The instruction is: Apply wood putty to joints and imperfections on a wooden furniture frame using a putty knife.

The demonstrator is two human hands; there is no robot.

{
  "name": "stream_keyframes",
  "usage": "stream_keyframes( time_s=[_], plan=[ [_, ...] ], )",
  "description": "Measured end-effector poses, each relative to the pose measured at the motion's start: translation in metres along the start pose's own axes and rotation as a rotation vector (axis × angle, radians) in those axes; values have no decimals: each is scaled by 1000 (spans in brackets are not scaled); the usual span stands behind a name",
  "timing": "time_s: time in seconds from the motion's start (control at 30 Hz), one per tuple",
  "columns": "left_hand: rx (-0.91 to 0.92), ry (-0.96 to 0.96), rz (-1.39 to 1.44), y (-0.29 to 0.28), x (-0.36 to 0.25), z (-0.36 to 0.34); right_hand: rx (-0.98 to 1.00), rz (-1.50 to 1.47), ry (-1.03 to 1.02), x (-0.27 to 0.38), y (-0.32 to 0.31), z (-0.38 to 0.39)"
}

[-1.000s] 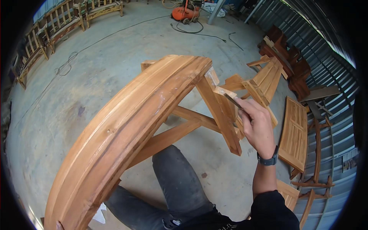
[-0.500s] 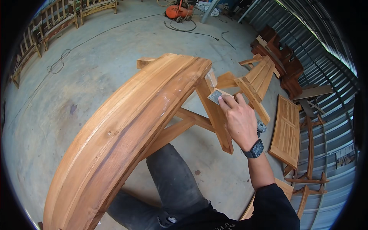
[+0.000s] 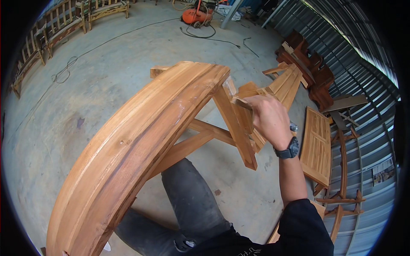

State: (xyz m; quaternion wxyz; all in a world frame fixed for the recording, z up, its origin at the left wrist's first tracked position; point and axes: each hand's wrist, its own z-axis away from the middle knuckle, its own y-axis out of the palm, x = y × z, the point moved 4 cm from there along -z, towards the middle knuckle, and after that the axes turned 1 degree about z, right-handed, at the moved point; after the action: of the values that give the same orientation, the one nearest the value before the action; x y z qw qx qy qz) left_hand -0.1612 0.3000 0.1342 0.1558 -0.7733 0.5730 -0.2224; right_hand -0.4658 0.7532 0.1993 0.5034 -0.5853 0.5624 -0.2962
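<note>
Gripping a small flat sanding pad between curled fingers, the right hand presses it against the upper end of a slanted wooden leg, just below where that leg meets the curved top rail. The hand is closed around the pad, knuckles up, with a black wristwatch on the wrist and a dark sleeve pushed back below the forearm. The curved top rail is a thick arc of laminated light-brown wood that sweeps from the lower left corner up to the middle of the view, its end showing rough pale streaks. Under it, a crossbar joins the leg to the rest of the frame. The left hand is out of sight, so its grip cannot be told. A knee in grey trousers sits beneath the frame, over the concrete floor. To the right of the hand, a flat slatted wooden panel lies on the floor, with more curved wooden parts just beside it near the corrugated metal wall. Farther off, an orange machine with a black cable stands at the top, and wooden benches line the upper left edge.
</note>
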Motion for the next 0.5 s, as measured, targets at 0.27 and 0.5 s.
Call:
stream_keyframes(
  time_s=[0.27, 0.5],
  plan=[
    [17, -53, -1, -3, 2, 3, 34, -44, -30, 29, 2, 22],
    [14, -68, -20, -1, 3, 5, -59, 29, -10, 11, 8, 8]
  ],
)
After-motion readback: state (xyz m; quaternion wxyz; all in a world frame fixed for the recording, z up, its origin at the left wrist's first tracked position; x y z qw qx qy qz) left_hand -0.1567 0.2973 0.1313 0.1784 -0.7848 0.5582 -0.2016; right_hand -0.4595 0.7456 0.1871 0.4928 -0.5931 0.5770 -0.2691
